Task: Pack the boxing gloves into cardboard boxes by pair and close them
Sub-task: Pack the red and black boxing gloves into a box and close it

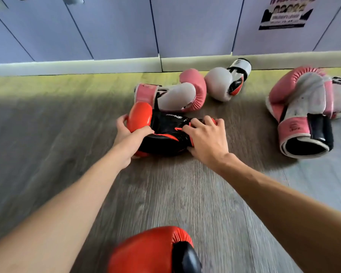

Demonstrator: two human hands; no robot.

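- Where your two bare forearms meet in the head view, a red-and-black glove [165, 133] lies on its side on the wood-plank floor [67, 125], with white lettering on its black middle.
- Your left hand [130, 138] is curled round the glove's rounded red end, fingers wrapped over the far side and thumb across the top.
- Your right hand [207, 138] grips the opposite end of that glove, fingers spread and bent over the top, thumb tucked against the near edge at the floor.
- Just behind the red-and-black glove, and touching it, lies a pink-and-white glove [171, 95] on its side, cuff to the left.
- Behind and to the right of the red-and-black glove sits a white glove [222, 83] with a black-and-red opening and a white cuff band, close against the pink-and-white one.
- Well to the right of the red-and-black glove there is a pink pair [301, 109] heaped together, one black-lined cuff opening facing you.
- Nearer to you than the red-and-black glove, at the bottom edge of the view, a second red glove [150, 251] shows blurred, with a black patch on its right side.
- Beyond all the gloves, a pale skirting board [73, 67] runs under pale blue cabinet doors [116, 26]; a poster [285, 12] is stuck on one door, up and to the right of the red-and-black glove.
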